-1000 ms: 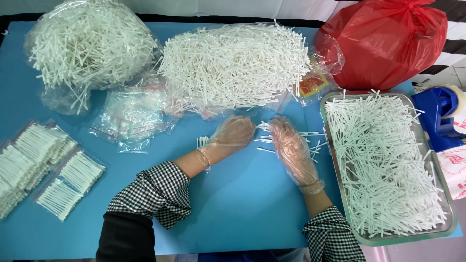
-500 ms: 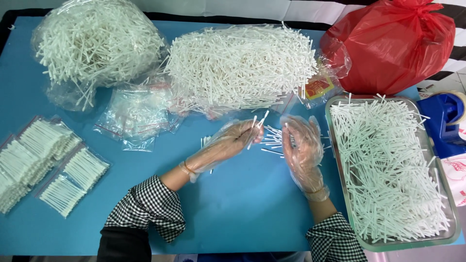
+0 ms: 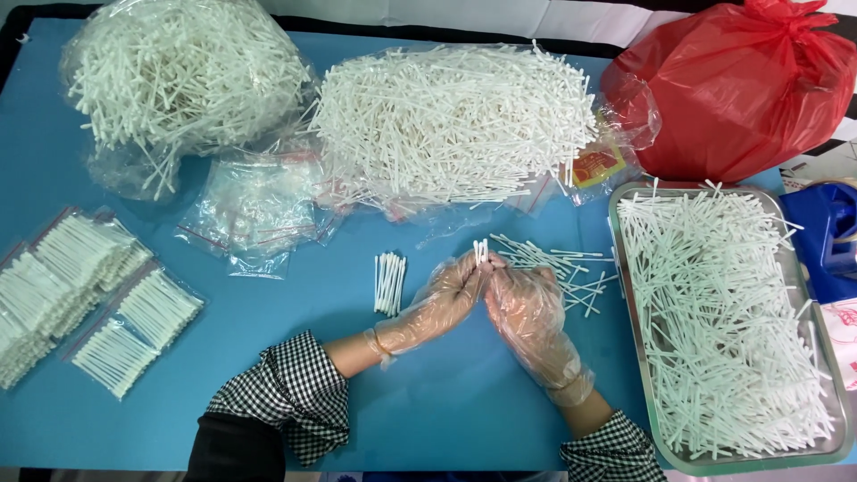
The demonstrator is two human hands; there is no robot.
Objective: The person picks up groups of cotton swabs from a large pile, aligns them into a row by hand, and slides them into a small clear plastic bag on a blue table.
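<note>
Both my hands wear clear plastic gloves and meet at the middle of the blue table. My left hand pinches a few white cotton swabs upright at its fingertips. My right hand touches the left hand's fingers and the same small bunch. A neat little stack of swabs lies just left of my left hand. Loose swabs are scattered right of my hands.
A metal tray full of swabs sits at the right. Two big swab heaps lie at the back, empty clear bags between them. Filled small bags lie at left. A red plastic bag is at back right.
My hands have come together, and a few swabs are now gathered upright between the fingertips. A small stack of swabs now lies uncovered left of my left hand.
</note>
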